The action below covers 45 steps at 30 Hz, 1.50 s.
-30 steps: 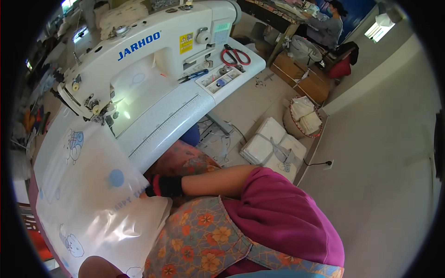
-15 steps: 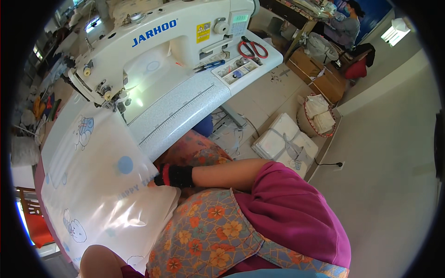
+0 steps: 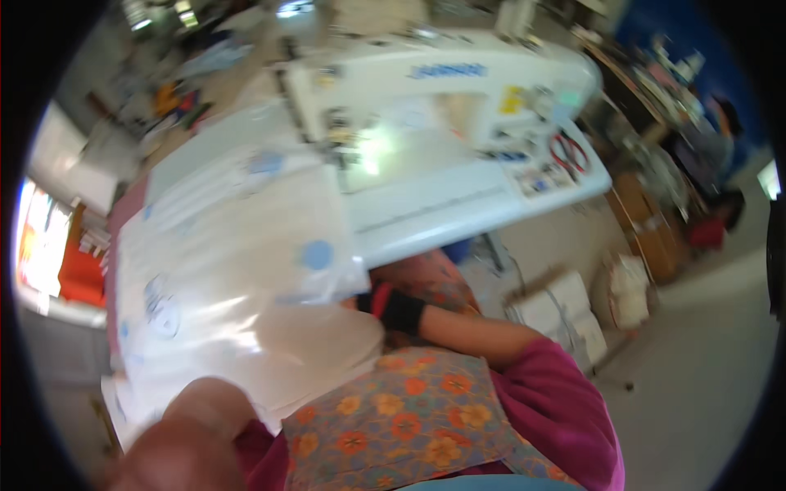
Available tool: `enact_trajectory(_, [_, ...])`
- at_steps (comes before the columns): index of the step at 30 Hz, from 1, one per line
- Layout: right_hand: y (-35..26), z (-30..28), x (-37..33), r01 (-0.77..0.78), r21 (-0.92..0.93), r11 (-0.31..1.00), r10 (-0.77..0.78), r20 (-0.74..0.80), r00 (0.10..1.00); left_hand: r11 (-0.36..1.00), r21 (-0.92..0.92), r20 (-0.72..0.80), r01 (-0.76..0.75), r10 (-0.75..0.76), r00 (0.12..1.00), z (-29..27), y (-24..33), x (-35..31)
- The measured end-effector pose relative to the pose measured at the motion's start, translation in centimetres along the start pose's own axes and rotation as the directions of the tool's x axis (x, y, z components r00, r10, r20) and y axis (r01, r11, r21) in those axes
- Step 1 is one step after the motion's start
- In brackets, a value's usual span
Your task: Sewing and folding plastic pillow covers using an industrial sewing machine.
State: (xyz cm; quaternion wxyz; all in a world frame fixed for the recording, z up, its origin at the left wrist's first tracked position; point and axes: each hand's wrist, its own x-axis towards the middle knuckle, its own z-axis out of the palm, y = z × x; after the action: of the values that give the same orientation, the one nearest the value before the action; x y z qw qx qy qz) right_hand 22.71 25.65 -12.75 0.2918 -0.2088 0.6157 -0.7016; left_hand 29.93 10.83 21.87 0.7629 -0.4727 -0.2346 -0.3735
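Note:
A large, translucent white plastic sheet with blue dots and cartoon figures lies over the table to the left, its far edge near the needle area of a white sewing machine. At the sheet's near right edge is my right hand, a black and red band around its wrist. The hand seems closed on that edge, most of its fingers hidden. Close to the camera at the lower left, my left hand is smeared by motion; its fingers cannot be made out. It appears above the sheet's near end.
Red-handled scissors and a small parts tray are on the machine bed's right end. White folded bundles, a basket and a cardboard box stand on the floor to the right. Another person sits at the far right.
The view has swung left, so the machine and sheet appear farther right. My left arm has come further into view, its hand blurred. My right hand remains at the sheet's edge.

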Motion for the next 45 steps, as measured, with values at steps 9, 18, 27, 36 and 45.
enact_trajectory(9, [-1.2,-0.3,-0.2,-0.136,0.067,0.988,0.141,-0.073,0.987,0.708,0.602,0.679,0.369,-0.697,0.229,-8.3,2.8,-14.0])
enact_trajectory(18, [-6.0,0.8,-2.1,-0.136,-0.006,0.991,0.133,-0.178,0.975,0.594,0.775,0.631,0.216,-0.710,-0.313,-8.0,-0.3,-20.5])
enact_trajectory(27, [-5.8,0.4,-1.8,-0.143,0.089,0.986,0.155,-0.145,0.977,0.524,0.823,0.568,0.219,-0.744,-0.352,-9.0,0.9,-22.6])
enact_trajectory(36, [-5.6,0.4,-1.5,-0.181,0.028,0.983,0.183,-0.144,0.973,0.515,0.827,0.562,0.227,-0.745,-0.358,-8.8,0.5,-22.5])
enact_trajectory(45, [-4.9,0.9,-1.5,-0.097,-0.040,0.994,0.091,-0.139,0.986,0.500,0.833,0.553,0.237,-0.749,-0.364,-9.0,0.6,-22.6])
